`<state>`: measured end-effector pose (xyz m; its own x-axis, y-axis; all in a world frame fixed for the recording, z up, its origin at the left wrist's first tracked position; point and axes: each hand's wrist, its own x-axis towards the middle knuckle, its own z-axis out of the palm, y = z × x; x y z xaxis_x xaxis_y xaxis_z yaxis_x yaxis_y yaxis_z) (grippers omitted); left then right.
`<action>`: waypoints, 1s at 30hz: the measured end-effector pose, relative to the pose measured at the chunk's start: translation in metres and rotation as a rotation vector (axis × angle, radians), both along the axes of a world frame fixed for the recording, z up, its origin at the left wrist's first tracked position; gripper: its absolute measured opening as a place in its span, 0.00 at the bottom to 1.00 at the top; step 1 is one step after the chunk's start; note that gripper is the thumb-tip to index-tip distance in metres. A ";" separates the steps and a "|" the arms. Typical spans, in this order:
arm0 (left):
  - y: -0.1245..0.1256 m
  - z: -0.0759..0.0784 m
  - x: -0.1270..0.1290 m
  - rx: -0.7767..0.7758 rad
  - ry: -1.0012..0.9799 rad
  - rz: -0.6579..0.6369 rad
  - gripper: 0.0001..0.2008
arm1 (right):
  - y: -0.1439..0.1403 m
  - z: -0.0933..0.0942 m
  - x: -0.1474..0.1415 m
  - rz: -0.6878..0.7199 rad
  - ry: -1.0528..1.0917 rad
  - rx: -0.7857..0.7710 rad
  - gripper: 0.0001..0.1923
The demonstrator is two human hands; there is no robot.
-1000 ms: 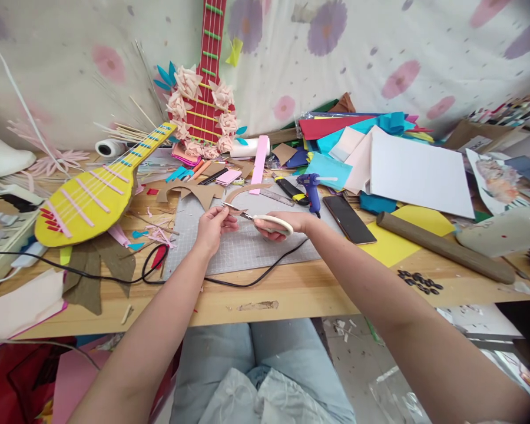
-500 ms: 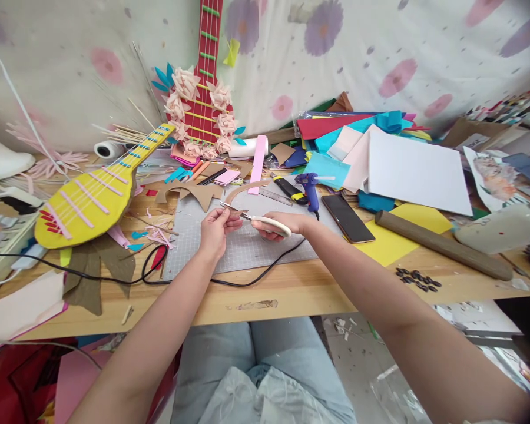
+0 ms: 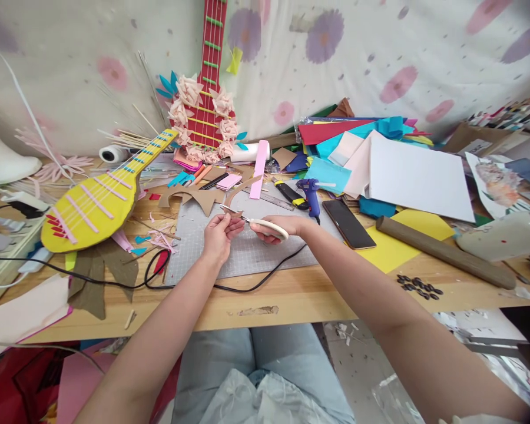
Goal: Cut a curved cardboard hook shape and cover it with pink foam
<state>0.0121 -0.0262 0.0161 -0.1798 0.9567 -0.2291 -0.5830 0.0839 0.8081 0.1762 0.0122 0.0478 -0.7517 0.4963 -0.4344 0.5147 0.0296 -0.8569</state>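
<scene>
Head view: scissors (image 3: 277, 229) across brown strip (image 3: 238, 192).
Scissors are gripped by the right hand (image 3: 287, 225); the strip is pinched by the left hand (image 3: 221, 235), above the grey mat (image 3: 247, 256). A phone (image 3: 348, 224) is noted at right.

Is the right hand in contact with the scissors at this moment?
Touching. The head view shows the right hand closed around the handle end of the white-handled scissors, with no gap between them.

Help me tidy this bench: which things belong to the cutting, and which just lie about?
In use:
white-handled metal scissors in right hand
curved brown card strip in left hand

Apparently idle:
yellow lute-shaped craft model
black rectangular phone
blue plastic glue gun
</scene>
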 end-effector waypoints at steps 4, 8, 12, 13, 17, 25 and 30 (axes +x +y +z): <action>0.001 -0.001 -0.002 -0.002 -0.017 0.010 0.08 | 0.001 0.002 -0.005 -0.013 -0.008 0.009 0.27; 0.003 -0.002 -0.003 -0.008 -0.033 0.016 0.08 | 0.001 0.002 -0.007 -0.026 -0.015 0.042 0.27; 0.004 -0.001 -0.003 -0.023 -0.068 0.035 0.08 | 0.000 0.003 -0.010 -0.051 0.000 0.031 0.26; 0.004 -0.001 -0.003 -0.025 -0.075 0.039 0.08 | -0.001 0.003 -0.011 -0.059 0.010 0.022 0.26; 0.004 0.000 -0.003 -0.035 -0.096 0.041 0.08 | 0.000 0.003 -0.013 -0.061 0.027 0.015 0.27; 0.005 0.000 -0.005 -0.066 -0.122 0.035 0.08 | 0.002 -0.002 -0.013 -0.077 0.038 0.041 0.25; 0.008 -0.001 -0.006 -0.069 -0.144 0.032 0.07 | 0.006 -0.007 -0.014 -0.067 0.060 0.023 0.25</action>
